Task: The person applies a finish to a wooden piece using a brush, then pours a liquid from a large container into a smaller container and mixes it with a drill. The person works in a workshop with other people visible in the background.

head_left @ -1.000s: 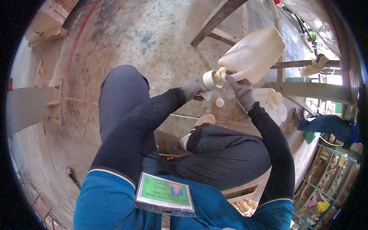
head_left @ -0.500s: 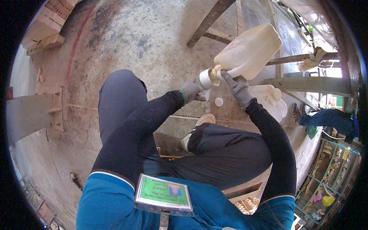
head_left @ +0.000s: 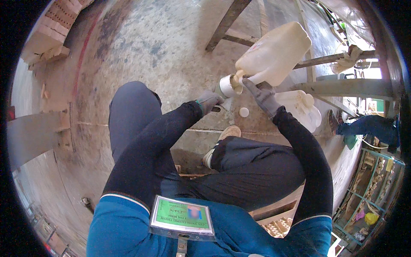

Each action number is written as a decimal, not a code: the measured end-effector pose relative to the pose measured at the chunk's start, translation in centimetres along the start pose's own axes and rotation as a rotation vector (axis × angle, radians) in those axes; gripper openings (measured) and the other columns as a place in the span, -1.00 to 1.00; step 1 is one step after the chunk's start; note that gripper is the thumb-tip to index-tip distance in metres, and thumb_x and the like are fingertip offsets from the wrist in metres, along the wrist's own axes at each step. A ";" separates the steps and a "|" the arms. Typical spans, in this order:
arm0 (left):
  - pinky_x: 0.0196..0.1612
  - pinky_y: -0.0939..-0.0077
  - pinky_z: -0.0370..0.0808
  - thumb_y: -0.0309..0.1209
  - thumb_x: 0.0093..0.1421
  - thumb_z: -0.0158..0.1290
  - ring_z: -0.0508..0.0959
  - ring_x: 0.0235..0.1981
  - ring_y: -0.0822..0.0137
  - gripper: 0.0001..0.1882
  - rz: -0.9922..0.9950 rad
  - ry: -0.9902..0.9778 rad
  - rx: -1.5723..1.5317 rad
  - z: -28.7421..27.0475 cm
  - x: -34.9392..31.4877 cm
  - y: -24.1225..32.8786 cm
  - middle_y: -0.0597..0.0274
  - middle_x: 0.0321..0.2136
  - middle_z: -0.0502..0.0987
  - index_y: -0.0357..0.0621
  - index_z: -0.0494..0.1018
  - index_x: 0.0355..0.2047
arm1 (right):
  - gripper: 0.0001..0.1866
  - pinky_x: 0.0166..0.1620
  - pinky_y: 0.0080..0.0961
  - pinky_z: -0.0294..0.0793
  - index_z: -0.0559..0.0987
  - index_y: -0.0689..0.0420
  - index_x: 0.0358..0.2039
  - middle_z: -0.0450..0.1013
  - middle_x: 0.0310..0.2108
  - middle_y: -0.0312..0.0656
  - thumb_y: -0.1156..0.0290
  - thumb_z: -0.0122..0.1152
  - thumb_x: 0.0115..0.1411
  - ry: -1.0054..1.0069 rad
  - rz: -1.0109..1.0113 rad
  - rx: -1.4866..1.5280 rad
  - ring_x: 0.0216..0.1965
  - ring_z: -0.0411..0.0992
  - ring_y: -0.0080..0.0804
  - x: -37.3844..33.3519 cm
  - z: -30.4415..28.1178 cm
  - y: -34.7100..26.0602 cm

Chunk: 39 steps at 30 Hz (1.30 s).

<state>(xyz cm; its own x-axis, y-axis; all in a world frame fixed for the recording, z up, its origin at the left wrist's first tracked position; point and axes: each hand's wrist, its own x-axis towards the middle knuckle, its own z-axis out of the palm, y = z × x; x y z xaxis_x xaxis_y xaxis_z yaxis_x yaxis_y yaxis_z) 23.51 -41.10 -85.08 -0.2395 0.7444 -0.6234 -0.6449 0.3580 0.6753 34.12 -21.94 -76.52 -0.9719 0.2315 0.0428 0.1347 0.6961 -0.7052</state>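
My left hand (head_left: 209, 102), in a grey glove, is closed at the near-left side of a white round container (head_left: 227, 86); its grip is partly hidden. The container lies tilted, its opening toward the right. A large cloudy plastic jug (head_left: 278, 53) is tipped with its neck at that opening, and pale, thick-looking matter shows there. My gloved right hand (head_left: 265, 99) is closed around the jug near its neck and handle. Below the container, a small white cap (head_left: 244, 112) rests on the floor. Beside my right wrist stands a second cloudy jug (head_left: 295, 105).
Wooden frame legs (head_left: 227, 25) stand beyond the jug, with a grey beam (head_left: 346, 88) at the right. A slatted rack (head_left: 368, 192) holding wooden pieces is at the lower right. Stacked wooden blocks (head_left: 47, 34) sit far left, above a grey board (head_left: 36, 132).
The tipped jug, container and both hands sit slightly further left and up in the picture. The jug's neck stays at the container's opening, and both grips look unchanged.
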 end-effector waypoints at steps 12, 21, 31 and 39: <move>-0.24 0.29 0.51 -0.43 0.12 -0.16 0.47 -0.26 0.25 -0.74 -0.058 -0.014 -0.285 -0.2 -1.6 2.2 0.11 -0.26 0.43 -0.29 0.32 -0.19 | -0.77 -0.28 -0.38 0.44 0.54 -0.05 -0.18 0.49 -0.40 -0.08 0.30 0.02 0.14 0.188 -0.135 -0.172 -0.38 0.47 -0.19 2.4 -3.3 -5.6; -0.19 0.25 0.51 -0.38 0.19 -0.21 0.48 -0.22 0.18 -0.66 0.007 -0.038 -0.358 1.3 -4.0 4.7 0.01 -0.19 0.42 -0.36 0.28 -0.09 | -0.71 -0.30 -0.44 0.44 0.56 0.16 -0.34 0.51 -0.46 -0.10 0.20 0.04 0.14 0.246 0.065 0.114 -0.42 0.49 -0.28 3.8 -5.6 -8.3; -0.19 0.31 0.53 -0.34 0.23 -0.26 0.50 -0.22 0.10 -0.61 -0.016 -0.079 -0.289 1.4 -4.8 8.1 -0.11 -0.17 0.41 -0.45 0.25 -0.08 | -0.77 -0.24 -0.48 0.46 0.48 0.04 -0.17 0.51 -0.34 -0.21 0.35 -0.05 0.17 0.295 0.018 0.288 -0.33 0.49 -0.37 4.2 -5.9 -5.0; -0.24 0.37 0.56 -0.39 0.19 -0.21 0.52 -0.26 0.08 -0.65 0.165 -0.125 -0.098 1.8 -7.0 11.4 -0.14 -0.23 0.43 -0.48 0.29 -0.13 | -0.76 -0.21 -0.50 0.49 0.44 0.15 -0.18 0.45 -0.28 -0.18 0.36 -0.03 0.18 0.295 -0.010 0.249 -0.21 0.43 -0.45 3.3 -6.6 -4.5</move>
<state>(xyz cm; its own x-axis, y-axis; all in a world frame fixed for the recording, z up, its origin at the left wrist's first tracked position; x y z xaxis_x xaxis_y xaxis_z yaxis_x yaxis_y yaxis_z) 19.10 -41.25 -72.29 -0.2595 0.8547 -0.4495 -0.6734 0.1735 0.7186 31.62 -19.81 -68.56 -0.8707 0.4363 0.2270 0.0391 0.5215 -0.8523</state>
